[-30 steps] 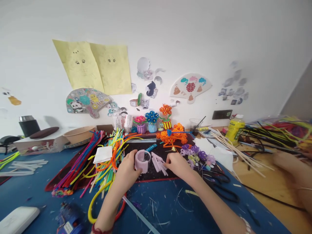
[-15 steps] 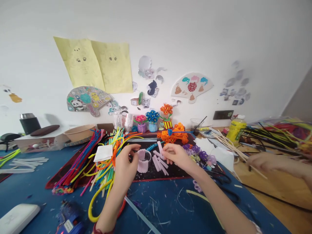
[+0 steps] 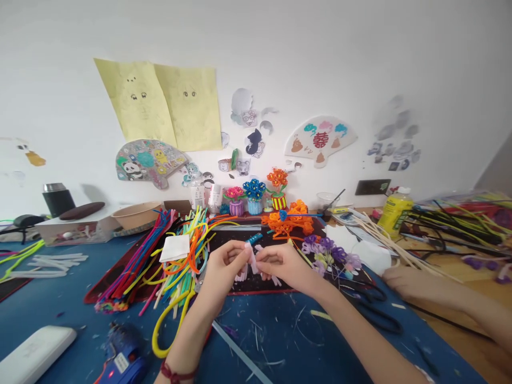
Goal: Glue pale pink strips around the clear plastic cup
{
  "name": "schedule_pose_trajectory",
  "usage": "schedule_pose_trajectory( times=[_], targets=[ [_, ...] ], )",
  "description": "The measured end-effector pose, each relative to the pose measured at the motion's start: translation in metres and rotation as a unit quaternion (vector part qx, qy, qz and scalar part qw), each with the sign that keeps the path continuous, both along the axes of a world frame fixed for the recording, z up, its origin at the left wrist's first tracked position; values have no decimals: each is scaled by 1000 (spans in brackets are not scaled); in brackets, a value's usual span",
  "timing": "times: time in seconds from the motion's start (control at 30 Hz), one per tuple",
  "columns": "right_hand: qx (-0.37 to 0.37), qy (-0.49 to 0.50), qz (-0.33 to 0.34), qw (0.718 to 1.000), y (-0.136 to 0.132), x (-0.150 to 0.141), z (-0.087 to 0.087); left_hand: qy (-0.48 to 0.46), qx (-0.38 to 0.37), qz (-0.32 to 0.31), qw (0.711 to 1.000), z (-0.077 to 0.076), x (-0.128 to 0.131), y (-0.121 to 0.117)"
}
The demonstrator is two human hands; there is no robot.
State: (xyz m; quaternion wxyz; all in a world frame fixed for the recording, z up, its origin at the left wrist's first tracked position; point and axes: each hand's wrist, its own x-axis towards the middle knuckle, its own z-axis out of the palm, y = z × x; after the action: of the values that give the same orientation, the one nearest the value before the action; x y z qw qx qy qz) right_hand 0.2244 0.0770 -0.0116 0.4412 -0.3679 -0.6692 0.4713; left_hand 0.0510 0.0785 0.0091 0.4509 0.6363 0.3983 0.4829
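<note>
My left hand (image 3: 229, 262) is closed, its thumb and fingertips pinching the top of a short pale lilac pipe-cleaner piece (image 3: 253, 261). My right hand (image 3: 282, 265) is closed with its fingertips at the same piece from the other side. More short lilac pieces (image 3: 276, 280) lie on the dark mat under my right fingers. A bit of lilac shows below my left fingers; the clear cup lined with such pieces is hidden. A teal patterned strip (image 3: 254, 238) lies just behind my hands.
Bundled coloured pipe cleaners (image 3: 136, 256) lie left, a white pad (image 3: 175, 248) on them. A blue glue gun (image 3: 122, 357) is front left. Purple flowers (image 3: 326, 250) and orange flowers (image 3: 294, 218) lie right and behind. Another person's hand (image 3: 412, 282) rests at right.
My hands have come together, and the lilac piece from my right hand is now between both. The lined cup has gone out of sight. The other person's hand has moved left.
</note>
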Motion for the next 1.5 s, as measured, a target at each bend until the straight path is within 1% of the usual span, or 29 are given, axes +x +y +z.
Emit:
schedule_pose_trajectory(
  times=[0.13,0.27,0.37,0.5,0.57,0.67,0.73,0.8,0.87,0.9,0.97,1.03,1.13,1.27,1.37,1.5],
  targets=[
    [-3,9,4,1000,0,-3,-1,-3,-8,-14,1000,1,0,-1],
    [17,20,-40,999,3,0,-1,33,23,4,999,-2,1,1],
    [46,26,-80,995,3,0,-1,85,79,35,993,-6,2,1],
    [82,25,-106,991,-1,-5,-2,151,183,78,968,-11,5,-4],
    [89,37,-112,989,-2,-6,-1,166,223,86,957,-10,6,-6],
    [86,68,-112,988,-2,-3,2,171,254,100,947,-6,4,-6],
    [86,82,-114,986,-2,0,4,129,226,121,958,-3,2,-4],
    [93,88,-116,985,-2,2,5,59,156,128,978,-2,1,-1],
    [102,90,-118,984,-2,3,6,1,83,104,991,-2,0,0],
    [107,88,-119,983,-2,3,5,-13,60,85,994,-3,0,1],
    [113,84,-122,983,-2,2,4,-32,29,54,998,-3,1,0],
    [118,82,-127,981,-1,1,3,-58,5,37,998,-3,0,-1],
    [131,76,-141,978,0,0,1,-91,-19,31,995,-2,-1,-1],
    [172,33,-162,971,-1,0,1,-111,-41,26,993,-2,-3,1],
    [251,-27,-186,950,-4,1,2,-117,-54,27,991,-2,-3,2],
    [364,-121,-214,898,-7,3,2,-121,-68,26,990,-3,-4,1]
  ],
)
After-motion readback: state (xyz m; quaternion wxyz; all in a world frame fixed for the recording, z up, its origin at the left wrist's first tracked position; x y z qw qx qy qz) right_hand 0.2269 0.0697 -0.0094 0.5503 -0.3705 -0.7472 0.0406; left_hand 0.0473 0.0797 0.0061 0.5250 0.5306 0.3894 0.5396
